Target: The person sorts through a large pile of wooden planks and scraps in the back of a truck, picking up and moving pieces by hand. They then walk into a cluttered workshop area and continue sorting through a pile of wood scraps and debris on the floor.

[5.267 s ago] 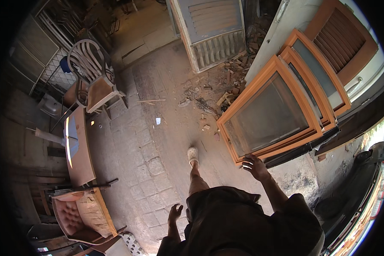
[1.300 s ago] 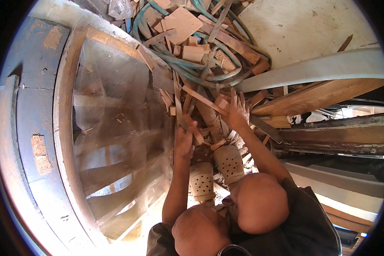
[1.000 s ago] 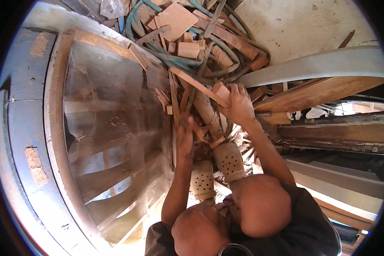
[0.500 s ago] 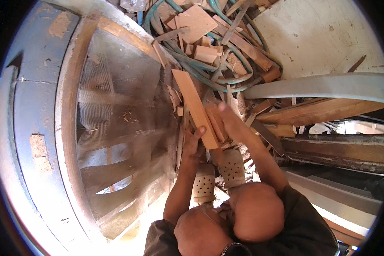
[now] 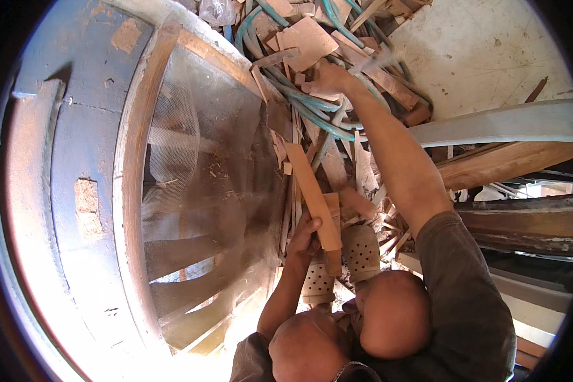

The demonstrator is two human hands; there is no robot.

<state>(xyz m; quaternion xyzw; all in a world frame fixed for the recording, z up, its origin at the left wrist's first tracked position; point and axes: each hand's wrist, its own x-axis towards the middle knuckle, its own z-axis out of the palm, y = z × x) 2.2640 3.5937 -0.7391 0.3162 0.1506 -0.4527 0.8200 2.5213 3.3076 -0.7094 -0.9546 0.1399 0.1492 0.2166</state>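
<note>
Left hand [image 5: 304, 234] sits just below the middle of the frame, forearm coming up from the lower edge with the elbow bent, fingers curled tight around the lower part of a flat wooden plank [image 5: 312, 194] — the plank runs diagonally up and to the left from the grip, lying over the scrap pile. Right arm is stretched nearly straight toward the top centre, and the right hand [image 5: 328, 79] is down on the heap of broken wood offcuts [image 5: 363, 159], right beside the teal hoses [image 5: 305, 105] that snake through it; fingers look bent over a small piece, but I can't tell if it's actually gripping anything. A flat squarish board [image 5: 307, 41] lies just above that hand. Both feet in beige perforated clogs [image 5: 361, 251] are planted just below the plank, right at the edge of the pile. The left half of the frame is filled by a big wooden frame with wire mesh [image 5: 191, 159], leaning beside the pile.
</note>
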